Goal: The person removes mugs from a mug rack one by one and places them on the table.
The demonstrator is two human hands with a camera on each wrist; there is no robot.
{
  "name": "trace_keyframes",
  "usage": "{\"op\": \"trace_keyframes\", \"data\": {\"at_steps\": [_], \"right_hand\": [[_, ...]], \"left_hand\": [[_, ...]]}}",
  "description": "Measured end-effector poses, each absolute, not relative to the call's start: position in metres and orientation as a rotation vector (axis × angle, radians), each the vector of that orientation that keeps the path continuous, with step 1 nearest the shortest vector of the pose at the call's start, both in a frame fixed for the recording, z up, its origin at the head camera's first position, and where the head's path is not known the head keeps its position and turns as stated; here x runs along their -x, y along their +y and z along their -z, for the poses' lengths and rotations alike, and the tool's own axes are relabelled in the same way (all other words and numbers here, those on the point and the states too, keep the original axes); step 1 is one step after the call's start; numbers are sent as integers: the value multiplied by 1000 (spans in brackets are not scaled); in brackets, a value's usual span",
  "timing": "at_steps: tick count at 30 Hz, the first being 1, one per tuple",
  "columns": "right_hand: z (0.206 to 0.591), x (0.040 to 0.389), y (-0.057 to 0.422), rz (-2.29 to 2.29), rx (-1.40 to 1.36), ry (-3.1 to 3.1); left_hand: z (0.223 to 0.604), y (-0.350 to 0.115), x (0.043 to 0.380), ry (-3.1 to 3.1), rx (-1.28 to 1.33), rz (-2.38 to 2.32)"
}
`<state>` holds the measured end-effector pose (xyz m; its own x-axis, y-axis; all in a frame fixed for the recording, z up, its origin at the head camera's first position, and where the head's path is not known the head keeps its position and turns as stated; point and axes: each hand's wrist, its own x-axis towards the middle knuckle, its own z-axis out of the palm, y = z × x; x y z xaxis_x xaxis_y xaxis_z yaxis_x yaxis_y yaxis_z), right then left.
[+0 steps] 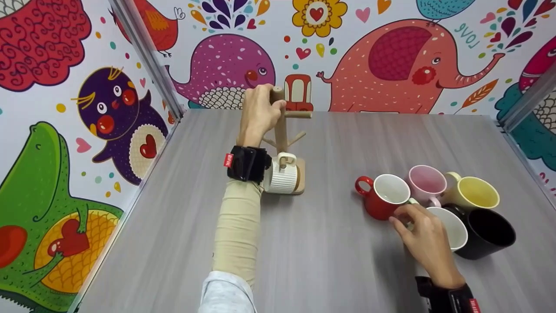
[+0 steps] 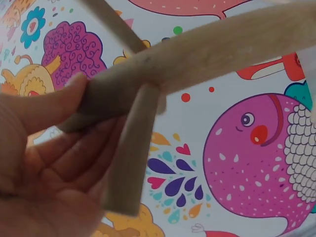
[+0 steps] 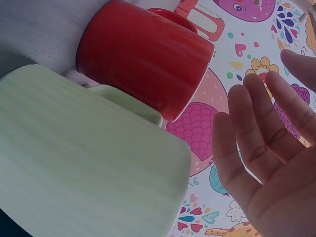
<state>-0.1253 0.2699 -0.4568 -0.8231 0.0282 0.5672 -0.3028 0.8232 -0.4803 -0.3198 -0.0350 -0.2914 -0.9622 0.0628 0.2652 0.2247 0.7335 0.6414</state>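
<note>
My left hand (image 1: 259, 114) grips the top of a wooden mug tree (image 1: 281, 135), thumb and fingers around its post, as the left wrist view also shows. On a low peg of the tree hangs a white ribbed mug (image 1: 281, 179) by its handle. At the right, my right hand (image 1: 425, 239) hovers beside a pale green mug (image 3: 94, 163) with a white inside. Its fingers are loosely bent and hold nothing; the right wrist view shows them apart from the mugs. The red mug (image 1: 381, 206) stands just beyond the fingertips, handle to the left.
A pink mug (image 1: 427, 180), a yellow mug (image 1: 478, 193) and a black mug (image 1: 491, 234) stand close around the green one. All are upright on the grey wood-grain table (image 1: 330, 252). Cartoon-printed walls (image 1: 347, 95) border the table at the back and sides.
</note>
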Motion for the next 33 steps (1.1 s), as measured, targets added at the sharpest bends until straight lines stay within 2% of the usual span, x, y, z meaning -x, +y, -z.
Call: {"op": "trace_keyframes", "data": {"at_steps": [14,25,33], "right_hand": [[458,126,265,-776,-218,-2433],[457,128,265,-762,-228,-2420],[456,129,263,-761,-237,-2425]], "left_hand": [[292,-52,323,-2782,330,1164],[300,-44,320,-2695,333,1143],[308,-41,306,-2628,275,843]]}}
